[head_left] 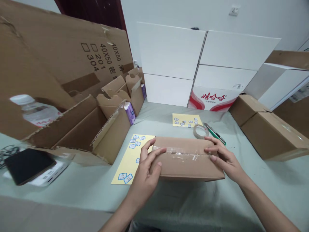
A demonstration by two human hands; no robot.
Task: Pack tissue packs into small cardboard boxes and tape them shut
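A small brown cardboard box lies in front of me, its top seam covered with clear tape that wrinkles near the middle. My left hand grips the box at its left end, with fingers on the top and the thumb near the front edge. At the opposite end my right hand holds it, fingertips resting on the top by the seam. Just behind the box are a roll of clear tape and a green utility knife. The underside of the box is hidden.
Yellow sheets with stickers lie on the cloth: one sheet left, another sheet behind. Open cartons stand left, near a water bottle and a dark phone. White panels rise behind; a closed carton sits right.
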